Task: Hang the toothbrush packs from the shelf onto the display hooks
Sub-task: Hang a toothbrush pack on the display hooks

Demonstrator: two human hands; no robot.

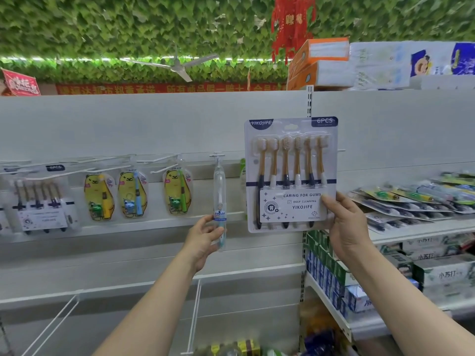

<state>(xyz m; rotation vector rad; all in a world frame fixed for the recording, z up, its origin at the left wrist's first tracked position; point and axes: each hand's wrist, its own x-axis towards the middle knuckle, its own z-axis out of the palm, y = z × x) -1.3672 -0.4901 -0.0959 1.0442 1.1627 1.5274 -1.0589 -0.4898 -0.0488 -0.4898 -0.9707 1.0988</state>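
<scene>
My right hand [347, 227] grips the lower right corner of a large six-brush toothbrush pack [290, 173], held upright in front of the white back panel. My left hand [205, 240] holds the bottom of a slim clear single-toothbrush pack [220, 201] that hangs from a display hook [217, 155]. Further left on the hooks hang three yellow bear-shaped packs [132, 194] and another six-brush pack [41, 201]. More flat toothbrush packs [411, 201] lie piled on the shelf to the right.
Bare wire hooks [159, 160] stick out of the rail above the hung packs. Toothpaste boxes [437, 268] fill the lower right shelves. Wire dividers [192, 312] stand on the low shelf in front of me. Tissue packs [372, 65] sit on top.
</scene>
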